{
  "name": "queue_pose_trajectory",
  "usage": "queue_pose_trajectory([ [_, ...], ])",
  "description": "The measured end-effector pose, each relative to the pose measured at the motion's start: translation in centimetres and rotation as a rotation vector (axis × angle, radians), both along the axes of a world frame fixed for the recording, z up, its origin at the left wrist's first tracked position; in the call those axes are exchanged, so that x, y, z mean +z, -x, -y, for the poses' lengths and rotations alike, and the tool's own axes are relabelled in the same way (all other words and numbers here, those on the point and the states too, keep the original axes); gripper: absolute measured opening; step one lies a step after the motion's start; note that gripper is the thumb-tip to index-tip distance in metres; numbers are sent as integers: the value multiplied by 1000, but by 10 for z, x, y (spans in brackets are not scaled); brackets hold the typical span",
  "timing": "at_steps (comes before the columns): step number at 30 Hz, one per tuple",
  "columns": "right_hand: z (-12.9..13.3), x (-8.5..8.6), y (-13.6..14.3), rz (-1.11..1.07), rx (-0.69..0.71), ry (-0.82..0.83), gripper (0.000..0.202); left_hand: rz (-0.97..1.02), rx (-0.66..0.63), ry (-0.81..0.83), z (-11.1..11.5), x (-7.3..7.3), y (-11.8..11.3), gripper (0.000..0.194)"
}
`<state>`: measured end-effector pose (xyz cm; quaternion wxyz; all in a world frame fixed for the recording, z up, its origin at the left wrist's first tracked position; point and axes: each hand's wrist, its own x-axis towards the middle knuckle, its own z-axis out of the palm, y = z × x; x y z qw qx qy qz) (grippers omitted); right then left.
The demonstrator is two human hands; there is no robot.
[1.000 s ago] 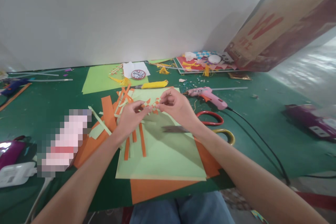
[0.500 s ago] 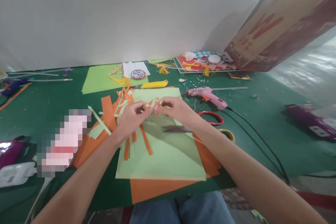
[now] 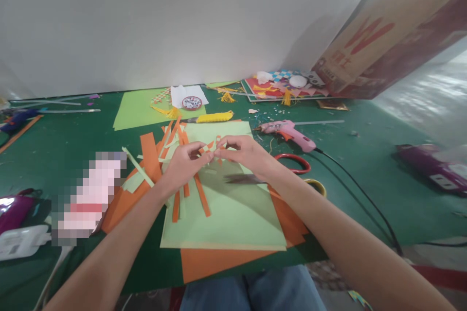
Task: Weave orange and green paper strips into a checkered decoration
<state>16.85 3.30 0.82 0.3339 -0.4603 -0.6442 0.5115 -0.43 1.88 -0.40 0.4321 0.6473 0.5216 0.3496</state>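
Between my two hands is a small woven piece of orange and pale green paper strips [image 3: 208, 147], partly covered by fingers. My left hand [image 3: 187, 159] pinches its left side. My right hand [image 3: 241, 149] pinches it from the right, fingertips touching those of the left. Beneath them lies a stack of pale green paper sheets [image 3: 226, 218] over orange sheets [image 3: 219, 263]. Loose orange strips [image 3: 202, 194] fan out below my left hand. Scissors [image 3: 242, 179] rest on the stack, partly hidden under my right wrist, with red and yellow handles.
A yellow utility knife [image 3: 215, 117] lies behind the stack. Right of it are a pink glue gun [image 3: 288, 132] and its black cord. A blurred-out pink object [image 3: 89, 194] lies at left. A large paper bag [image 3: 394, 34] leans at back right, beside craft pieces on a red board [image 3: 251, 88].
Both hands stay in nearly the same place, still pinching the woven paper. The left fingertips have shifted slightly right, and more of the checkered weave shows between the hands.
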Motion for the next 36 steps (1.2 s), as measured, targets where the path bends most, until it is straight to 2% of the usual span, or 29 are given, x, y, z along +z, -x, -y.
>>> queue_pose_trajectory([
  [8, 2, -1, 0, 14, -49, 28, 25, 34, -35, 2, -1, 0, 1, 23],
  [21, 4, 5, 2, 38, -43, 22, 16, 26, -44, -22, 0, -1, 1, 18],
  [36, 1, 5, 0, 95, -11, 19, 20, 21, -48, -62, 0, 0, 1, 18],
])
